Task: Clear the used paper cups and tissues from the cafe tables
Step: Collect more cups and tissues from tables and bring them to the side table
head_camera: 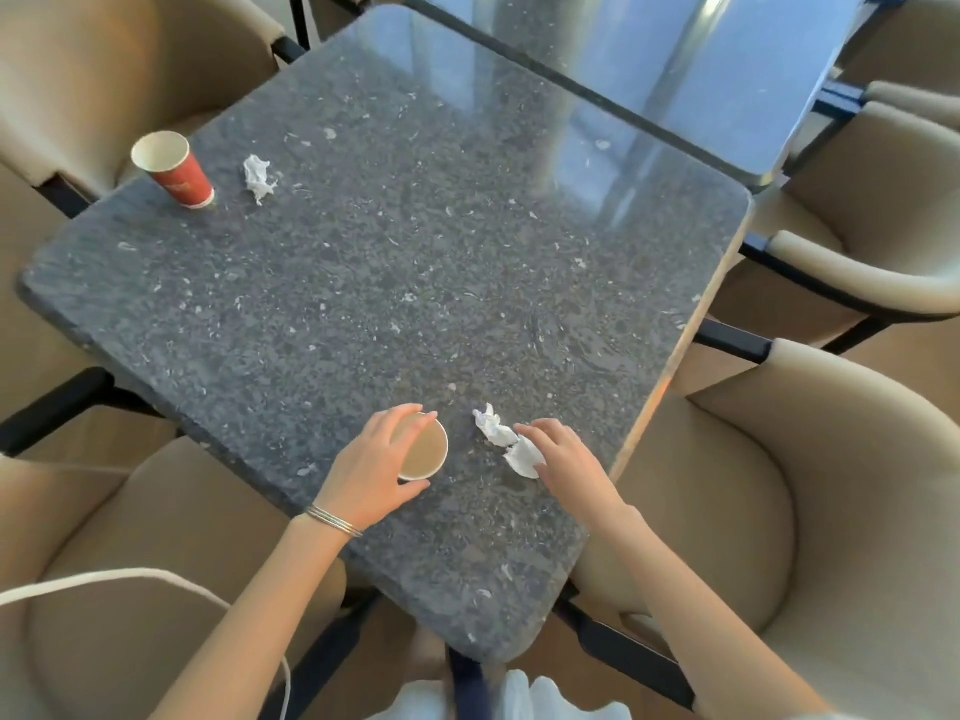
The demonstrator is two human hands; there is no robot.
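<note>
Stone table (415, 252): a dark speckled top with rounded corners is seen from above; both cups and both tissues are carried on it.
Armchairs: beige seats are set around the table, one at 4 o'clock (779, 485) and one at 8 o'clock (130, 537).
Second table (675, 70): a glossy, reflective top is placed just beside the stone table at 1 o'clock.
Left hand (374, 465): its fingers and thumb are curled round the rim of the near cup, which is grasped from above.
Right hand (566, 454): its bent fingers are closed onto the near tissue.
Red cup (179, 171): it is stood upright near the table edge at 10 o'clock, well apart from both hands.
Near cup (428, 449): a pale-lined paper cup is stood upright at 6 o'clock.
Near tissue (498, 433): a crumpled white strip is laid at 5 o'clock, near the near cup.
Far tissue (258, 178): a crumpled white wad is laid near the red cup, at its 3 o'clock.
Bracelet (332, 522): thin bands are worn on the left wrist.
</note>
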